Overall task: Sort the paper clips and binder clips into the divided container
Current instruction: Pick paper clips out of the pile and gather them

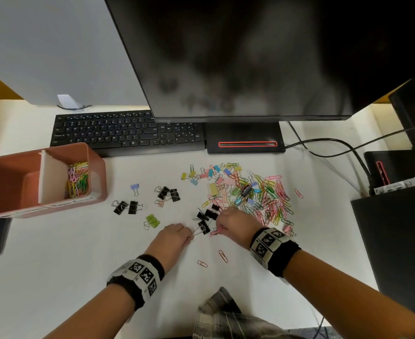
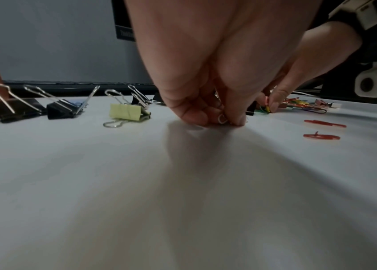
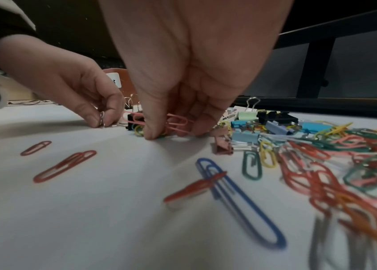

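My left hand [image 1: 189, 237] pinches the silver wire handle [image 2: 222, 118] of a black binder clip [image 1: 204, 228] on the white desk. Just right of it, my right hand [image 1: 219, 230] pinches a few pink paper clips [image 3: 178, 121] with its fingertips down on the desk, close to that clip. A mixed pile of coloured paper clips and small binder clips [image 1: 257, 194] spreads behind and right of the right hand. The salmon divided container [image 1: 96, 167] stands at the far left, with coloured paper clips [image 1: 77, 179] in its right compartment.
Loose black binder clips [image 1: 128, 206] and green ones [image 1: 152, 221] lie between the container and my hands. Two red paper clips [image 1: 223, 255] lie nearer me. A keyboard [image 1: 128, 133], monitor [image 1: 250, 57] and cables [image 1: 336, 148] sit behind; a black box [image 1: 397, 241] is at the right.
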`<act>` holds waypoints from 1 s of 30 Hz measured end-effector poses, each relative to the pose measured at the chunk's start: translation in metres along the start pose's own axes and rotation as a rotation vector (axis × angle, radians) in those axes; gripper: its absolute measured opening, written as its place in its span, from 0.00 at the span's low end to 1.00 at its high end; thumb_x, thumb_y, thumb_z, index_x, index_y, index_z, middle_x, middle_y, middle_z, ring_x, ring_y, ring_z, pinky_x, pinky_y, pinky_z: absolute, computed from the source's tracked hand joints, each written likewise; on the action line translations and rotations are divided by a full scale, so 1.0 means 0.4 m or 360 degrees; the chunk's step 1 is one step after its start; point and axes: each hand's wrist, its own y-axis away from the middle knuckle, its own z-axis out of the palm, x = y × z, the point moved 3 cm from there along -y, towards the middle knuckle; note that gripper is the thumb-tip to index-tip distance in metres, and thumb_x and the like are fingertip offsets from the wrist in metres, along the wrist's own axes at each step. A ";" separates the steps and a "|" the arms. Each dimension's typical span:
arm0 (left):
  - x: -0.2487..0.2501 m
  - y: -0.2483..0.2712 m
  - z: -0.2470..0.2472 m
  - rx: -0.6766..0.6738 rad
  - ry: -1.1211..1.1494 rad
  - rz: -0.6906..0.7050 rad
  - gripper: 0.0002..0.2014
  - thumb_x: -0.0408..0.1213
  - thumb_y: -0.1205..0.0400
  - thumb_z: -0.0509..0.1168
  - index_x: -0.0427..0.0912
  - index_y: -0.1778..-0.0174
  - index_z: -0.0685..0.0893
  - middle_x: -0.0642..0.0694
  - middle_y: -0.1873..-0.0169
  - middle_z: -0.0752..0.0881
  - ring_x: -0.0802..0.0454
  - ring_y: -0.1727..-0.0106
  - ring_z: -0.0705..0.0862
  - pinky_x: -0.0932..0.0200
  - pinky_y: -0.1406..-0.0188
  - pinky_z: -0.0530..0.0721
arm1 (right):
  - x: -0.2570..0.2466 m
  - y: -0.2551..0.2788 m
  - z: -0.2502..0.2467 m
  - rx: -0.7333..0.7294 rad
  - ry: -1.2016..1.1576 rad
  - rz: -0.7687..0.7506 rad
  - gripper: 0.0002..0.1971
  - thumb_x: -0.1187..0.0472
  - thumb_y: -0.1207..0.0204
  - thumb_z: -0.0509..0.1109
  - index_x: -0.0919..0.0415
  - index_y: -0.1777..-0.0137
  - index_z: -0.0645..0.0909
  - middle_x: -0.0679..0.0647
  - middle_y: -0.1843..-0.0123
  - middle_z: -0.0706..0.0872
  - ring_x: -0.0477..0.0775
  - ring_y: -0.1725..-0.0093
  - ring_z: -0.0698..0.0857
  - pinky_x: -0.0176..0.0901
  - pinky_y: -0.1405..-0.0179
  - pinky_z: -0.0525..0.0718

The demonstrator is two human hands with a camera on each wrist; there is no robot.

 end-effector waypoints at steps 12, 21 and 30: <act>0.050 0.027 0.083 -0.0410 -0.0248 0.0211 0.04 0.45 0.28 0.61 0.56 0.63 0.81 0.60 0.69 0.84 0.63 0.67 0.84 0.73 0.64 0.80 | -0.004 0.005 0.008 -0.0109 -0.0124 0.0116 0.13 0.57 0.20 0.64 0.62 0.42 0.84 0.60 0.42 0.84 0.58 0.40 0.80 0.48 0.40 0.77; 0.062 -0.010 0.033 -0.0062 0.0137 0.0037 0.06 0.28 0.29 0.72 0.42 0.65 0.82 0.55 0.68 0.78 0.61 0.67 0.76 0.72 0.67 0.72 | -0.013 0.003 0.007 -0.0140 -0.0174 0.0136 0.11 0.66 0.23 0.63 0.64 0.46 0.85 0.62 0.48 0.87 0.61 0.47 0.84 0.50 0.45 0.83; 0.019 0.022 0.028 0.0020 -0.0061 0.0113 0.15 0.25 0.39 0.78 0.45 0.71 0.80 0.51 0.72 0.81 0.52 0.72 0.81 0.69 0.69 0.77 | 0.020 0.056 0.037 -0.0050 -0.0284 0.0184 0.10 0.56 0.22 0.67 0.62 0.48 0.83 0.58 0.48 0.85 0.54 0.52 0.79 0.41 0.47 0.75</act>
